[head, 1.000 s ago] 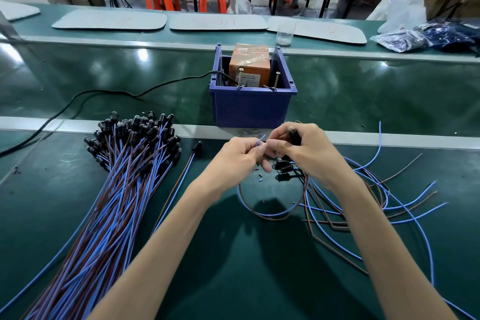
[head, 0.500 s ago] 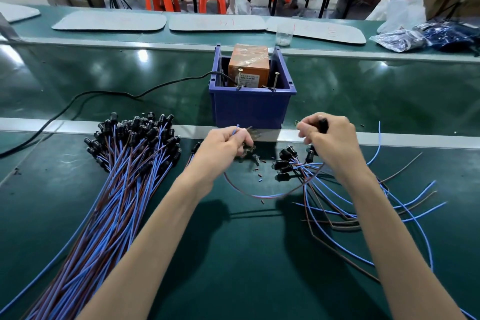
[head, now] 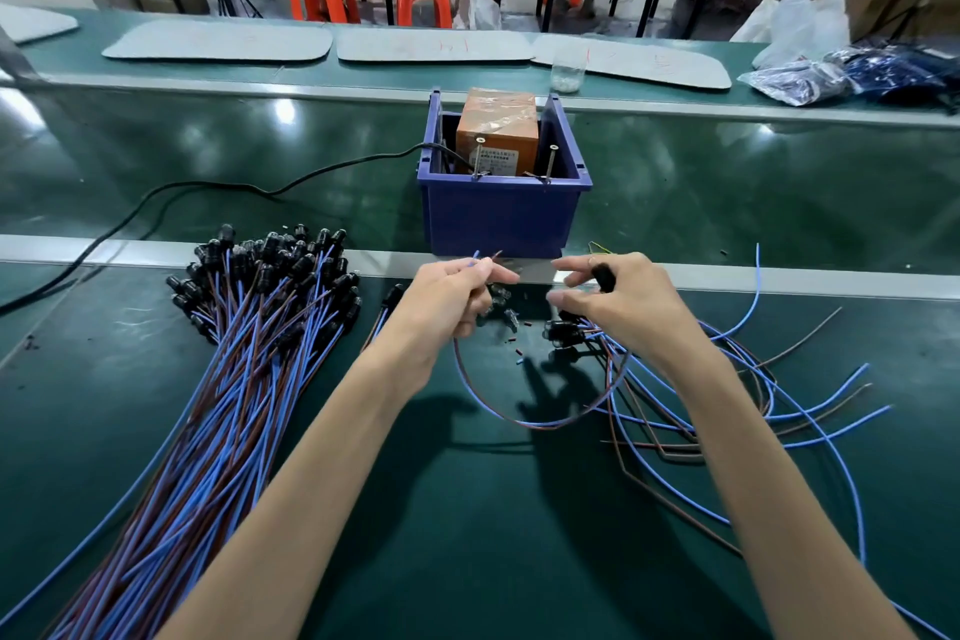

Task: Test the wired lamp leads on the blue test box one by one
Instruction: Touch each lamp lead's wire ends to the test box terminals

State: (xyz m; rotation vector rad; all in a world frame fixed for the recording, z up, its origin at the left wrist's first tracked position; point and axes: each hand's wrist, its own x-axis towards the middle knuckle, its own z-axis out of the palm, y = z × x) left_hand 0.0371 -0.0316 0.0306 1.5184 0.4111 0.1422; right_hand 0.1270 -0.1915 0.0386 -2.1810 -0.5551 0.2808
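The blue test box [head: 498,218] stands just beyond my hands, with an orange block [head: 497,130] and two upright metal pins [head: 550,164] inside. My left hand [head: 452,301] pinches the blue and brown wire ends of one lamp lead [head: 524,421], tips pointing up toward the box. My right hand [head: 623,307] holds that lead's black lamp holder [head: 604,276] between thumb and fingers. The lead's wire hangs in a loop between both hands. A loose pile of leads [head: 727,405] lies under my right hand.
A large bundle of blue and brown leads with black holders [head: 228,369] fans out at the left. A black power cable [head: 218,187] runs from the box to the left. Grey pads, a clear cup [head: 567,73] and plastic bags [head: 852,73] sit on the far bench.
My hands drew apart from a joined grip and rose toward the box. The lead now stretches between them, wire ends in the left, lamp holder in the right.
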